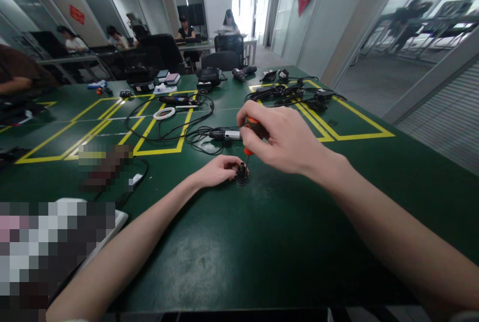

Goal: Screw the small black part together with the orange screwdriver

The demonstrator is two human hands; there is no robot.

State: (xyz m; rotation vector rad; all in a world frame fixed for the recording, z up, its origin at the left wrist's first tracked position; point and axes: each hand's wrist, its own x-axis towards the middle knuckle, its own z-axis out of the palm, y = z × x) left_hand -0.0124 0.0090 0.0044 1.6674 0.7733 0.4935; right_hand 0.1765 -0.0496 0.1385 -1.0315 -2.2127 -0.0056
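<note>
On the green table stands a small dark round part (241, 178) with a short hollow stem on top. My left hand (219, 171) is closed around its left and far side, fingertips pressing it. Above it, my right hand (279, 135) grips a screwdriver (248, 151) with an orange and dark handle, most of it hidden by my fingers. The screwdriver is nearly upright, and its thin shaft points down at the far right edge of the part. Whether the tip sits in a screw is too small to tell.
Beyond my hands lie a silver and black corded tool (228, 135), coiled black cables and a white ring (163, 113). A cordless drill (244, 72) rests at the far edge. Yellow tape (179, 150) marks the table (224, 252). Several people sit in the background.
</note>
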